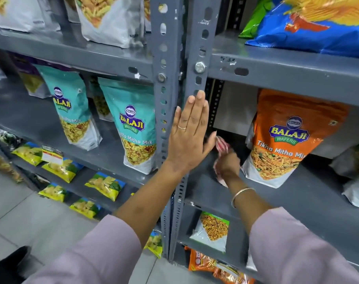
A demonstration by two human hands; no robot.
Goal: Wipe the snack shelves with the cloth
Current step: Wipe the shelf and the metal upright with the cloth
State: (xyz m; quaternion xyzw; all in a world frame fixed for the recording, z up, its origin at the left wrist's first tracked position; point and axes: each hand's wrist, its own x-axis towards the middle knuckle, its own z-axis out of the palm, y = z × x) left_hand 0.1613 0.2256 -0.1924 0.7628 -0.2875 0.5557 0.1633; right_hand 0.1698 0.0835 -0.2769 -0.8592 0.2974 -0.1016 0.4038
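Left hand lies flat on the grey upright post, fingers straight and together, gripping nothing, probably bracing the body for the reach. Right hand is clenched around the red-and-white cloth, pressed low on the right-hand shelf in the bare corner between post and orange snack bag. That bag stands just beside, so the wipe likely stays in that gap.

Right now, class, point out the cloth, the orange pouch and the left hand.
cloth [221, 144], head view, on its striped fold above the right hand.
orange pouch [285, 138], head view, on its front label.
left hand [190, 138], head view, on the back of the hand.
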